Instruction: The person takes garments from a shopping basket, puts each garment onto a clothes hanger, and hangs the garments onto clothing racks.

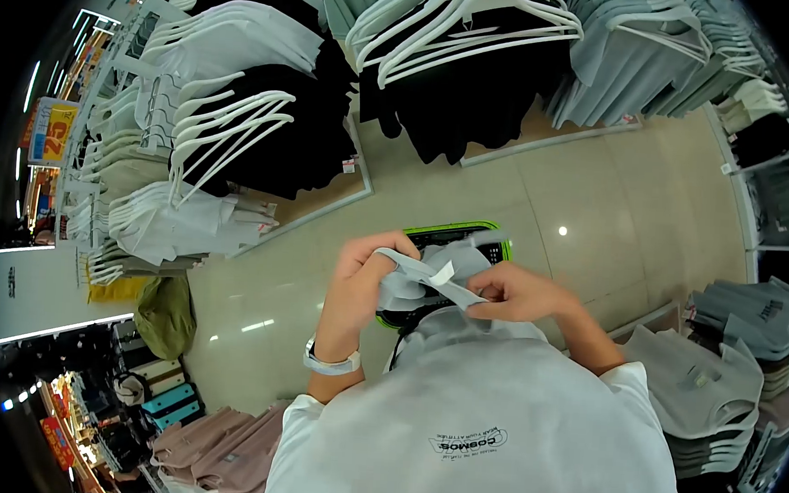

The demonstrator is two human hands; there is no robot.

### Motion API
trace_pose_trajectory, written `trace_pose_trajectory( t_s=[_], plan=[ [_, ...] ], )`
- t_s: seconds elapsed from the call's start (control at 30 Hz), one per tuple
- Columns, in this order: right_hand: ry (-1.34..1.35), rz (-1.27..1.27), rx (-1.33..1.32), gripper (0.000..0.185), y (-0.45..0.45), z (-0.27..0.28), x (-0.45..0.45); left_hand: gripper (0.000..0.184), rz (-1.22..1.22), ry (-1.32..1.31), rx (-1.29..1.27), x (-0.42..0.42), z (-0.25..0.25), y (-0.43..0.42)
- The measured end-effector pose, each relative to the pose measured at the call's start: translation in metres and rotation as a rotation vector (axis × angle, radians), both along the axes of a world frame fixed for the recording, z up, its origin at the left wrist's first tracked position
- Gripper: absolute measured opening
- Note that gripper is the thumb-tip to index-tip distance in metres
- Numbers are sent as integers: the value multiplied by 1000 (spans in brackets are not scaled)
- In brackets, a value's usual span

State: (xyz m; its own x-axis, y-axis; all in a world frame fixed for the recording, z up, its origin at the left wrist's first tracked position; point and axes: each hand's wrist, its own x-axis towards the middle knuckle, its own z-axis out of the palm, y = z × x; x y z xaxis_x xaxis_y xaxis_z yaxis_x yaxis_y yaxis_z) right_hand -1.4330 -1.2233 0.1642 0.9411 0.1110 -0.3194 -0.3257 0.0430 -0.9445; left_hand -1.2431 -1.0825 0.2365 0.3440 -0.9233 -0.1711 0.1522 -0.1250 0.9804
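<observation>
My left hand (359, 274), with a watch on its wrist, is closed on one side of a light grey garment (401, 288). My right hand (520, 293) has its fingers pinched on the other side of the same garment. A band of the cloth stretches between both hands, and a small white label (444, 273) stands up from it. Beneath the cloth is a black shopping basket with a lime-green rim (454, 227), mostly covered by the hands and garment. My own pale shirt with a dark chest print (468, 443) fills the lower middle.
Black tops (457, 115) on white hangers hang ahead, with grey shirts (594, 87) to their right. More racks stand left and right, including grey tops (693, 382) and dusty pink clothes (229, 444). Tiled floor (632, 207) lies between the racks. An olive bag-like item (166, 317) is at left.
</observation>
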Motion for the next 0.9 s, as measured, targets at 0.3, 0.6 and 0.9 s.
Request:
trace_pose_trajectory(
  t_s=[0.3, 0.6, 0.9],
  plan=[
    [-318, -917, 272, 16, -28, 30, -37, 19, 189, -845, -89, 5, -50, 9],
    [-315, -1120, -5, 18, -69, 45, -76, 11, -145, -193, 43, -14, -52, -24],
    [-59, -1126, 551, 22, -179, -30, -180, 16, -296, -175, 129, -104, -53, -145]
  ],
)
